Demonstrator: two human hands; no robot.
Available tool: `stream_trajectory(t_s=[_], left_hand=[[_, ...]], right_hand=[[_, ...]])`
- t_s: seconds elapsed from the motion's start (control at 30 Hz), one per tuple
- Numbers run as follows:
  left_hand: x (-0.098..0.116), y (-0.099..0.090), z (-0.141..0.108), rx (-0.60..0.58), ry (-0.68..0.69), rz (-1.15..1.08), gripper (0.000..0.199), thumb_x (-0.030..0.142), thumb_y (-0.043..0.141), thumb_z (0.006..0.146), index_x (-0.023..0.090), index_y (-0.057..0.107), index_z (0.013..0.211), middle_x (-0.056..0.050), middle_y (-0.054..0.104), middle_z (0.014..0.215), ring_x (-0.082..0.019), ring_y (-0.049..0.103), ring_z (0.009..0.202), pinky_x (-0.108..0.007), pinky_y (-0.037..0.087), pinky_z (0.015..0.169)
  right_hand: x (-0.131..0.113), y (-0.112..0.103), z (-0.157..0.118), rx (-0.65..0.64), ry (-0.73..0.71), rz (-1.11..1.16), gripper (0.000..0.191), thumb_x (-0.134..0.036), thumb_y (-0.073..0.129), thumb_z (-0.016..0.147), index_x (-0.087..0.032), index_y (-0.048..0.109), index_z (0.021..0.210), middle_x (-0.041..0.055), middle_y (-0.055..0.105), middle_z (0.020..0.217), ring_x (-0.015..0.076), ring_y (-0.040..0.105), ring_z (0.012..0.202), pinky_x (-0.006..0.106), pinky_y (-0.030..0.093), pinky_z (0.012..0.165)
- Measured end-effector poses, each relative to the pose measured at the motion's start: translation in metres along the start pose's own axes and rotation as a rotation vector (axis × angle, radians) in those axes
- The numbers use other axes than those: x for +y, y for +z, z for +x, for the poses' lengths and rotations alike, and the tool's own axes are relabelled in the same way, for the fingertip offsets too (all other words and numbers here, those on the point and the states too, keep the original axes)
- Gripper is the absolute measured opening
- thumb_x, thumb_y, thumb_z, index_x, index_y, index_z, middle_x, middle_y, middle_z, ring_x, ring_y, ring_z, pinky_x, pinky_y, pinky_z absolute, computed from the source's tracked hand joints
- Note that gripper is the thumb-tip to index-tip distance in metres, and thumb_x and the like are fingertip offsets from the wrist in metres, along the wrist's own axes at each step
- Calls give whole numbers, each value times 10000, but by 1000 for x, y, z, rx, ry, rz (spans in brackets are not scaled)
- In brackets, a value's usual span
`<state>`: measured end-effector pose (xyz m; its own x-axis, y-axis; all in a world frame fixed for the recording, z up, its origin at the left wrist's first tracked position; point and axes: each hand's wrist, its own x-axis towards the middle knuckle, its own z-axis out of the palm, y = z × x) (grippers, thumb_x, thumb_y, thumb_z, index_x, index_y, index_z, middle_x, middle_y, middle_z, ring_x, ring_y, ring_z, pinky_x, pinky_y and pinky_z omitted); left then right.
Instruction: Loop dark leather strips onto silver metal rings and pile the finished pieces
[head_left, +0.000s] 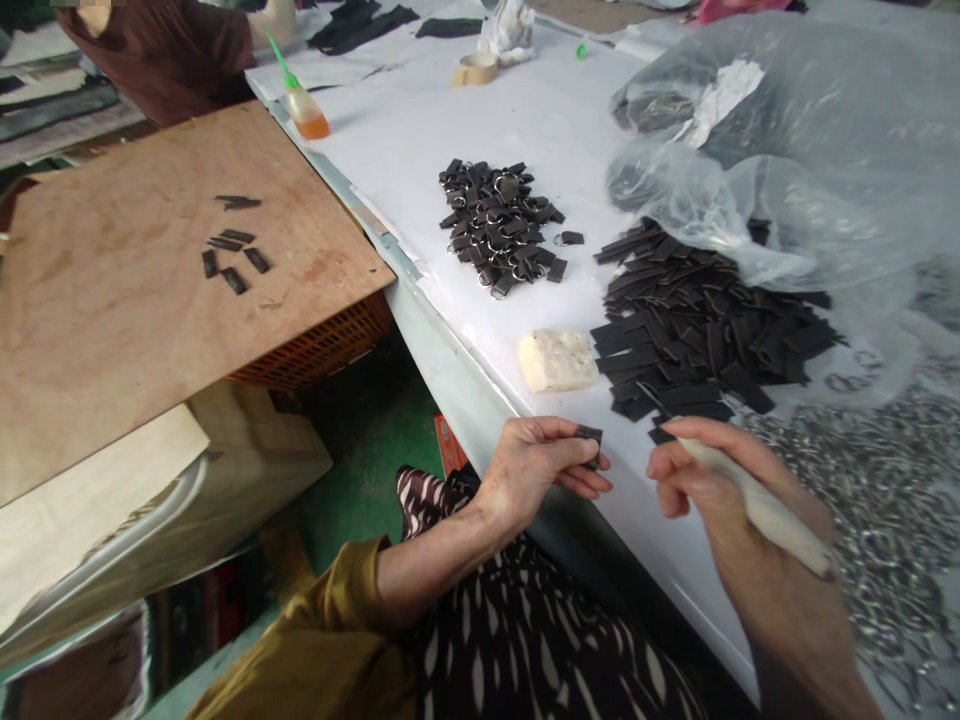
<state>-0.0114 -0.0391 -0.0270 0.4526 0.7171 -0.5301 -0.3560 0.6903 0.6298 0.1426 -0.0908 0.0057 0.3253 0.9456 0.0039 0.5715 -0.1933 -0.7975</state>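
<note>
Between the thumb and fingers of my left hand (551, 458) is a small dark strip (589, 446), held over the table's front edge. My right hand (731, 485) is closed round a pale-handled tool (757, 505), whose thin metal tip points up and left, over the dark strips. A cream block (559, 360) lies just beyond my left hand. Behind my right hand spreads a heap of flat dark strips (705, 320). Farther back sits a pile of dark folded pieces with metal rings (499, 225). Loose metal rings (885, 480) cover the table at the right.
A clear plastic bag (810, 150) bulges at the back right. A glue bottle (307, 112) and a tape roll (478, 68) stand farther back. On the left, a wooden board (150, 250) bears several dark pieces above an orange crate (322, 345). Another person (172, 50) is at the upper left.
</note>
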Motion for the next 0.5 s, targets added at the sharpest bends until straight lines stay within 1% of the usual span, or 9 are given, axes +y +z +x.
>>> stream_trajectory(t_s=[0.07, 0.17, 0.23, 0.37, 0.5], left_hand=[[1, -2, 0, -4, 3, -5, 251, 305, 724, 599, 81, 647, 682, -72, 664, 690, -142, 633, 533, -237, 500, 538], [2, -5, 1, -5, 9, -14, 269, 320, 736, 585, 83, 650, 678, -76, 664, 690, -148, 634, 535, -245, 500, 538], [3, -7, 2, -1, 13, -21, 274, 324, 741, 579, 83, 652, 675, -78, 665, 694, -151, 634, 539, -247, 499, 539], [4, -10, 3, -4, 20, -29, 263, 320, 740, 586, 85, 655, 666, -76, 664, 696, -146, 633, 543, -242, 501, 545], [7, -13, 4, -9, 29, -47, 247, 308, 736, 598, 86, 651, 665, -74, 662, 687, -145, 635, 545, -238, 505, 548]], right_hand=[[2, 0, 1, 11, -17, -33, 252, -474, 560, 796, -283, 610, 952, -31, 605, 681, 150, 588, 645, 236, 468, 563], [3, 0, 4, 15, -53, -72, 284, -481, 555, 786, -288, 632, 980, -15, 649, 792, 174, 611, 747, 245, 473, 589], [0, 1, 8, 31, -59, -72, 290, -476, 548, 789, -288, 644, 986, -11, 663, 834, 177, 612, 761, 256, 476, 611], [-12, 7, 19, 59, -49, -75, 294, -500, 526, 793, -268, 670, 903, -5, 658, 771, 177, 606, 725, 291, 480, 666], [-28, 18, 31, 31, -34, -85, 284, -513, 548, 787, -254, 641, 858, -14, 633, 696, 154, 575, 620, 283, 460, 580]])
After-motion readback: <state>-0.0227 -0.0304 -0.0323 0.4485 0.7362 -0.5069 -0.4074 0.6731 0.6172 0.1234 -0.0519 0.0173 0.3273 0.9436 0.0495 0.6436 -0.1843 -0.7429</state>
